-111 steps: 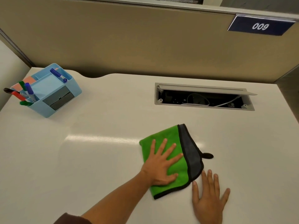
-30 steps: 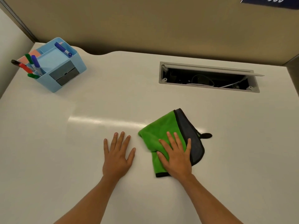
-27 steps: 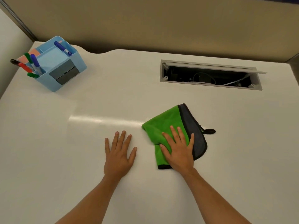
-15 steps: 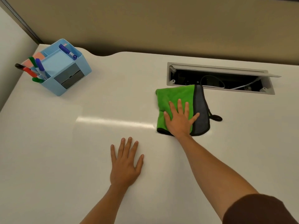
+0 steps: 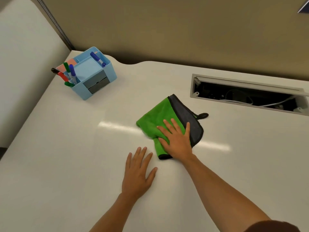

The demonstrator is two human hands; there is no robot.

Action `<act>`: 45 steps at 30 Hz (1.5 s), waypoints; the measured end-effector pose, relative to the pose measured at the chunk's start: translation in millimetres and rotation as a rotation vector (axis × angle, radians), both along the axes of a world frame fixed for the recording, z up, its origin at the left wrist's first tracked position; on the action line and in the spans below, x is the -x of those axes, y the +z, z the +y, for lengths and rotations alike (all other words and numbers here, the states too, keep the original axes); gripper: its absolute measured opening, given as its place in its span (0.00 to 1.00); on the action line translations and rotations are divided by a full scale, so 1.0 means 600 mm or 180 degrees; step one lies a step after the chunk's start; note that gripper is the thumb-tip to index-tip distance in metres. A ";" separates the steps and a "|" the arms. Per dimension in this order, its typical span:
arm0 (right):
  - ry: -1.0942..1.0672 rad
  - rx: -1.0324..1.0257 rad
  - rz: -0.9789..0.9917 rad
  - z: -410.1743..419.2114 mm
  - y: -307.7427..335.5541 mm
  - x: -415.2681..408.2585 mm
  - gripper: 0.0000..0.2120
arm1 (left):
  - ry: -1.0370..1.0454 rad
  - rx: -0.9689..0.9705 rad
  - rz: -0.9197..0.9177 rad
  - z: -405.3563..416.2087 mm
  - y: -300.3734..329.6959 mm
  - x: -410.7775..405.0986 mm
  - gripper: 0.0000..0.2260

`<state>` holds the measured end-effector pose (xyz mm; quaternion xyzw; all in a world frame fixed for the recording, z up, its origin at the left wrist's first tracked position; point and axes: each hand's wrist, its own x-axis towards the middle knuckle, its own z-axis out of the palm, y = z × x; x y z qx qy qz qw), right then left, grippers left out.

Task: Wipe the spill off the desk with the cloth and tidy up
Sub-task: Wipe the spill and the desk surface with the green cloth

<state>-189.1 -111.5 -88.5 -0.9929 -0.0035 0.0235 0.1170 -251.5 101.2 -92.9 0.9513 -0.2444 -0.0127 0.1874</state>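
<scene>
A green cloth [image 5: 154, 117] with a grey side and a black loop lies folded on the white desk [image 5: 75, 148], near its middle. My right hand [image 5: 176, 139] presses flat on the cloth's near part, fingers spread. My left hand [image 5: 138, 173] rests flat on the bare desk just left of and nearer than the cloth, holding nothing. I see no spill on the desk surface.
A light blue organizer [image 5: 90, 74] with several markers stands at the back left. An open cable hatch [image 5: 247, 96] with wires is set into the desk at the back right. A tan partition [image 5: 167, 30] runs behind the desk.
My right hand has dragged the cloth back from beside the cable hatch toward me and a little left. My left hand stays flat on the desk.
</scene>
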 end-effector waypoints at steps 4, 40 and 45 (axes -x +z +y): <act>-0.0725 -0.0031 -0.0032 -0.035 0.003 0.010 0.24 | 0.0486 -0.0068 -0.0134 0.055 0.011 -0.015 0.24; -0.1158 -0.0093 0.0464 -0.141 0.023 0.069 0.24 | 0.0686 -0.0156 0.0192 0.099 0.001 -0.015 0.29; -0.2481 -0.0296 0.0518 -0.273 0.030 0.191 0.26 | 0.0707 -0.0160 0.0199 0.095 0.001 -0.012 0.30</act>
